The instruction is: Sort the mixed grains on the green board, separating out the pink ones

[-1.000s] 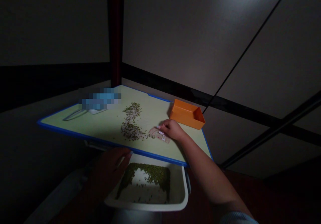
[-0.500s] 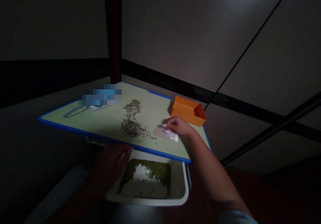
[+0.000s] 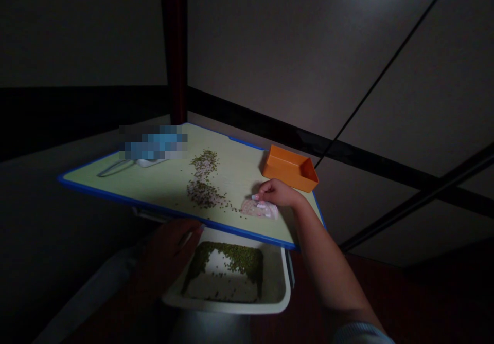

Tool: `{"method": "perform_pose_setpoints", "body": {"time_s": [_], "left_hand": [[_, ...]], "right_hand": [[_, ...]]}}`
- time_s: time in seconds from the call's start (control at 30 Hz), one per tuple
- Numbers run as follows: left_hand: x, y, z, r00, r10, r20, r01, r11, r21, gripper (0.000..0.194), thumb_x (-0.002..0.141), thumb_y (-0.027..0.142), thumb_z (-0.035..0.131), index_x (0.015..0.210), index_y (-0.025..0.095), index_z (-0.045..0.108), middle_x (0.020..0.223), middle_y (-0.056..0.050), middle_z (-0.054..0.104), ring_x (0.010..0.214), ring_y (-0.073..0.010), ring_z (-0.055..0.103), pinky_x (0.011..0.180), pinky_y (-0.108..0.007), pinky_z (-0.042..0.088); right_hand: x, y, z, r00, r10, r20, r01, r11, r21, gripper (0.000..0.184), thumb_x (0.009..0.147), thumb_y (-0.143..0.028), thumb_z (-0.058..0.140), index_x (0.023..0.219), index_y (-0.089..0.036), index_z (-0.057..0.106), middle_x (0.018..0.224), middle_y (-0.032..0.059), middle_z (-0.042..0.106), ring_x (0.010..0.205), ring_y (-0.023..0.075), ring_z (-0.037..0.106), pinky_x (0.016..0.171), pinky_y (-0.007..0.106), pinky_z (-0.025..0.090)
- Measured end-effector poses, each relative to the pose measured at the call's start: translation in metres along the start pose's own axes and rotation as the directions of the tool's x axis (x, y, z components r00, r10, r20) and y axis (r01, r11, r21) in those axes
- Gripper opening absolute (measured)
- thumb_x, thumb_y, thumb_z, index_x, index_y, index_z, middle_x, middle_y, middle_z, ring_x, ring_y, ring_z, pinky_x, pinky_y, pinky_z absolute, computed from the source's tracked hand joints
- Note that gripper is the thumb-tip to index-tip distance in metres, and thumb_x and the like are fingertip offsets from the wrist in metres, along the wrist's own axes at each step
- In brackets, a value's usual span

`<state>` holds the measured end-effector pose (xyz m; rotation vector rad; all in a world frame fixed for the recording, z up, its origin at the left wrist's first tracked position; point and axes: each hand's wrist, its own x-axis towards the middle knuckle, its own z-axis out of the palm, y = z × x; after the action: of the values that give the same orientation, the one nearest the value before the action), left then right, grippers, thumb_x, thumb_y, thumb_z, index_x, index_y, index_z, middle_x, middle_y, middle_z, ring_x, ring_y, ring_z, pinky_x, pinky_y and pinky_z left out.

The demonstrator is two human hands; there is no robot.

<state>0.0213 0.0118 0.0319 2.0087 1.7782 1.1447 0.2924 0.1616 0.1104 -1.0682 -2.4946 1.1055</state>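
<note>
Beans [image 3: 203, 194]: loose on counter [image 3: 235, 166]. Pinching scraper [image 3: 250, 210] in right hand [image 3: 277, 193]; can't tell grip of left hand [image 3: 172, 241], by counter edge. Looks like separating; probably calls for flat scraper next.

The see-through card [image 3: 266, 211], pinkish and shaped roughly like a half circle, is down at the pale desk [image 3: 237, 164], pinched by the right hand [image 3: 277, 192]. Beside it, little green and pinkish-white seeds [image 3: 201, 195] lie in two messy, joined heaps, with loose ones near the card.
</note>
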Motion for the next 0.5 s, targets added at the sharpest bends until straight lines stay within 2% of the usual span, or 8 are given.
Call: {"method": "perform_pose_setpoints", "body": {"time_s": [0.3, 0.5], "left_hand": [[0.0015, -0.0022, 0.0010, 1.000, 0.028, -0.012, -0.028, 1.000, 0.014, 0.037, 0.084, 0.050, 0.041, 0.085, 0.023, 0.066, 0.086, -0.001, 0.070, 0.080, -0.0154, 0.063, 0.075, -0.027, 0.049], [0.0019, -0.0009, 0.0006, 1.000, 0.017, 0.000, -0.017, 1.000, -0.002, 0.038, 0.083, 0.050, 0.041, 0.087, 0.022, 0.066, 0.088, -0.002, 0.070, 0.083, -0.0159, 0.063, 0.079, -0.027, 0.048]], "right_hand": [[0.0008, 0.0016, 0.0013, 1.000, -0.021, 0.007, 0.021, 1.000, -0.007, 0.036, 0.081, -0.043, 0.060, 0.063, -0.012, 0.064, 0.050, -0.0042, 0.046, 0.049, 0.0062, 0.033, 0.050, 0.023, 0.026], [0.0009, 0.0032, -0.0003, 0.999, 0.050, 0.003, -0.050, 0.998, -0.038, 0.033, 0.078, -0.042, 0.063, 0.064, -0.012, 0.067, 0.050, -0.0044, 0.046, 0.050, 0.0061, 0.034, 0.050, 0.023, 0.025]]}}
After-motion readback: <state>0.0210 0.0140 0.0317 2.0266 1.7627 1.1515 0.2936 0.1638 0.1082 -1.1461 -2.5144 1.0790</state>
